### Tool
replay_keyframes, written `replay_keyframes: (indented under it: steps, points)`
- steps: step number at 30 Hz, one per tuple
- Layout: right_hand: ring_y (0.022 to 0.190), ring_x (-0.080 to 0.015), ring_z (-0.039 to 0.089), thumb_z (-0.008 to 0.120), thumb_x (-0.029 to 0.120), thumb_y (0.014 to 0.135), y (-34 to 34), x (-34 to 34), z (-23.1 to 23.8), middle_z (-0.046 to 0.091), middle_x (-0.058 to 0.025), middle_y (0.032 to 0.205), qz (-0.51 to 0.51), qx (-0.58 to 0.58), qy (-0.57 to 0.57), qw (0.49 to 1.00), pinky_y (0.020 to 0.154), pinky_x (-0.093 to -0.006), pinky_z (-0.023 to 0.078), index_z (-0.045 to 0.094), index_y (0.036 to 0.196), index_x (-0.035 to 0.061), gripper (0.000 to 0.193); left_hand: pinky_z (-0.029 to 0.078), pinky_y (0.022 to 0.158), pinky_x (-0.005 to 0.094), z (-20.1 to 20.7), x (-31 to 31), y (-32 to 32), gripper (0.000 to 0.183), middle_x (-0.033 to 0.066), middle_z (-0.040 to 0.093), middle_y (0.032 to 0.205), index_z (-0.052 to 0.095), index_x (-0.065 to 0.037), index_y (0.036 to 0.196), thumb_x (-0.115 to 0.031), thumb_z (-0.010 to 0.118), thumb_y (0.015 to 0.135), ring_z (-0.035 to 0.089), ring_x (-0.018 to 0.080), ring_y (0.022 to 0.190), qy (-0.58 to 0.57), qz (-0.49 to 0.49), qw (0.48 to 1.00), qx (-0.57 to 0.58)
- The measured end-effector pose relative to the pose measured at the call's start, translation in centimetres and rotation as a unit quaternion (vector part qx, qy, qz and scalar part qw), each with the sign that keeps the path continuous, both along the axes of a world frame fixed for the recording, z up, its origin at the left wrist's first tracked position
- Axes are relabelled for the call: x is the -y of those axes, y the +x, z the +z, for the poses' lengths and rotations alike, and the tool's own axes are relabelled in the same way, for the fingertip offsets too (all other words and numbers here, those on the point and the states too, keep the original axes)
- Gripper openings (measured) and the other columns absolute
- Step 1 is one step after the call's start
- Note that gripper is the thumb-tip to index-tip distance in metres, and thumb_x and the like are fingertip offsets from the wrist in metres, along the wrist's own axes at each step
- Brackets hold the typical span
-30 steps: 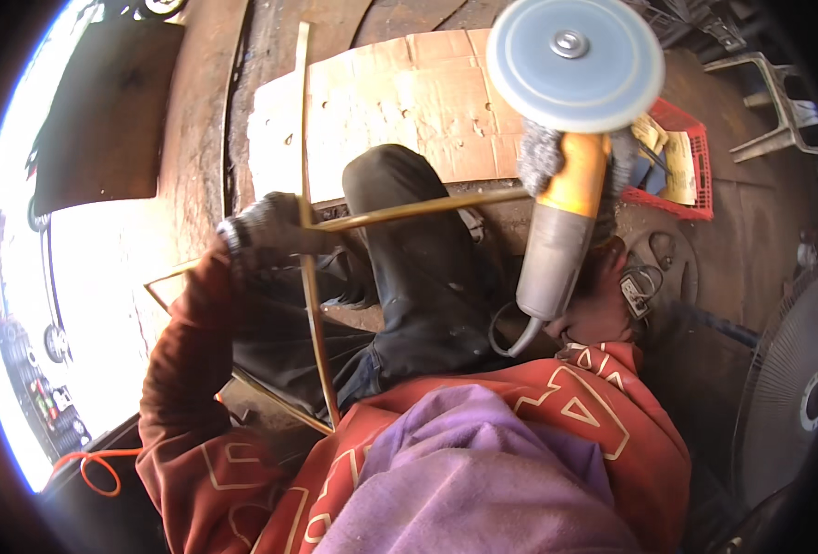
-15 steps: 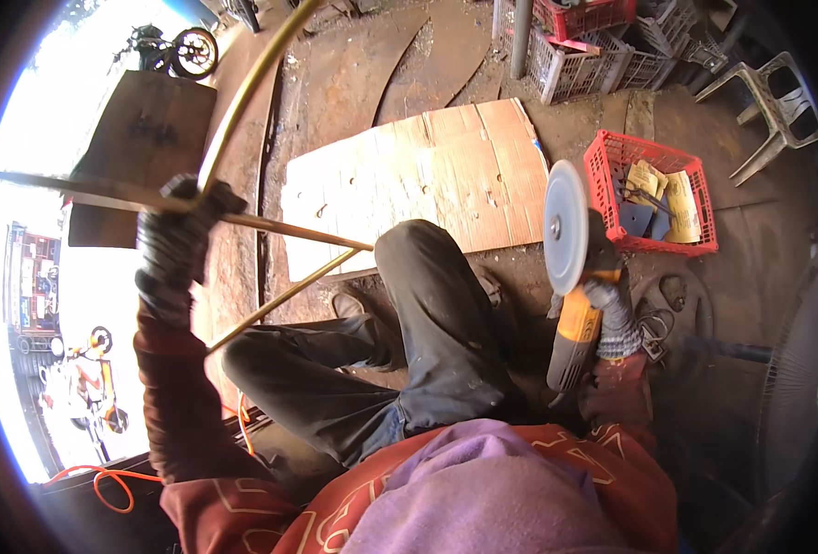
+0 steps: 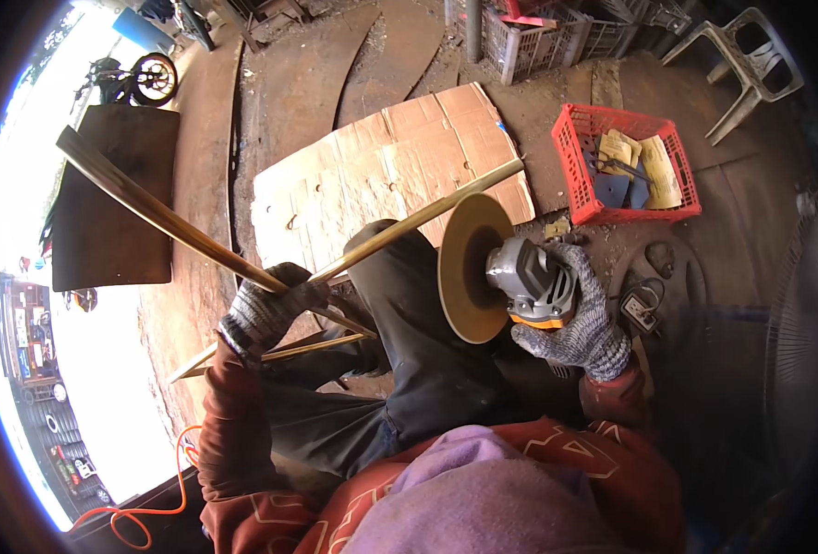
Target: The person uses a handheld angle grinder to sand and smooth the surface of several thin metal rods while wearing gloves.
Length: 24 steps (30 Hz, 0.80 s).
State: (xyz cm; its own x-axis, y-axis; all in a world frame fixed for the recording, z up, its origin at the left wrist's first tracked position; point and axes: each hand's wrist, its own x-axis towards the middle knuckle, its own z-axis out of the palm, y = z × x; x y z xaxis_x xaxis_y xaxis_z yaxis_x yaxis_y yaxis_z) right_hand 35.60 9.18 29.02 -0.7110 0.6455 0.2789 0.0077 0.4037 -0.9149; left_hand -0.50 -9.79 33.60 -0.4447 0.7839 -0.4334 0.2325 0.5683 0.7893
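On the near side of the cardboard sheet [image 3: 363, 166], by its left end, the left hand [image 3: 275, 300] has its gloved fingers closed around the brassy frame [image 3: 409, 225], one bar overlapping the sheet. By the right end, the right hand [image 3: 586, 323] curls about the angle grinder [image 3: 527, 272].

Grinder [image 3: 538, 282] turned, disc [image 3: 469, 277] now showing tan face; frame [image 3: 164, 217] swung, bar [image 3: 427, 216] back near disc.

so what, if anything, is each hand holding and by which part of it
The left hand grips the gold-coloured frame near where its bars meet; the right hand holds the angle grinder by its body, close to the metal head.
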Motion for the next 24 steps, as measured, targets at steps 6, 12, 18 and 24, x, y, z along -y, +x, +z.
replay_keyframes:
  steps: [6, 12, 18, 24]
  points:
    - [0.113, -0.0325, 0.065, 0.091, 0.024, 0.073, 0.1, 0.7, 0.6, 0.061, -0.0191, 0.123, 0.026, 0.066, 0.052, 0.996, 0.096, -0.0434, 0.054, 0.042, 0.14, 0.0016, 0.085, 0.057, 0.078, 0.0336, -4.4, -2.0, 0.4, 0.024, 0.0097, 0.075, 0.088, 0.072, 0.003, 0.098, -0.021, 0.075, 0.094, 0.071, 0.0184, 0.083, -0.03, -0.069, 0.997, 0.013]
    - [0.106, -0.0352, 0.067, 0.091, 0.027, 0.073, 0.8, 1.2, -2.8, 0.062, -0.0193, 0.118, -0.032, 0.092, 0.08, 0.992, 0.092, -0.0441, 0.056, 0.042, 0.139, 0.0016, 0.086, 0.055, 0.075, 0.0319, -9.2, -0.6, -0.9, 0.024, 0.0079, 0.073, 0.085, 0.073, 0.002, 0.099, -0.021, 0.073, 0.095, 0.068, 0.0153, 0.082, 0.013, -0.05, 0.998, 0.036]
    - [0.117, -0.0341, 0.061, 0.091, 0.022, 0.072, 0.5, 1.2, -3.9, 0.056, -0.0208, 0.126, -0.052, 0.082, 0.063, 0.993, 0.099, -0.0444, 0.051, 0.041, 0.14, 0.0019, 0.087, 0.056, 0.079, 0.0315, -9.5, 0.5, -1.4, 0.019, 0.0086, 0.074, 0.089, 0.071, 0.002, 0.104, -0.015, 0.072, 0.096, 0.069, 0.016, 0.084, 0.012, -0.038, 0.997, 0.061]
    - [0.115, -0.0325, 0.063, 0.091, 0.019, 0.073, -1.0, 1.8, -5.1, 0.058, -0.0205, 0.125, -0.032, 0.049, 0.067, 0.996, 0.098, -0.0435, 0.052, 0.036, 0.144, 0.0006, 0.091, 0.056, 0.082, 0.0318, -9.7, 0.5, -1.8, 0.017, 0.0087, 0.075, 0.093, 0.071, 0.003, 0.106, -0.012, 0.071, 0.096, 0.069, 0.0164, 0.087, -0.003, -0.038, 0.995, 0.092]
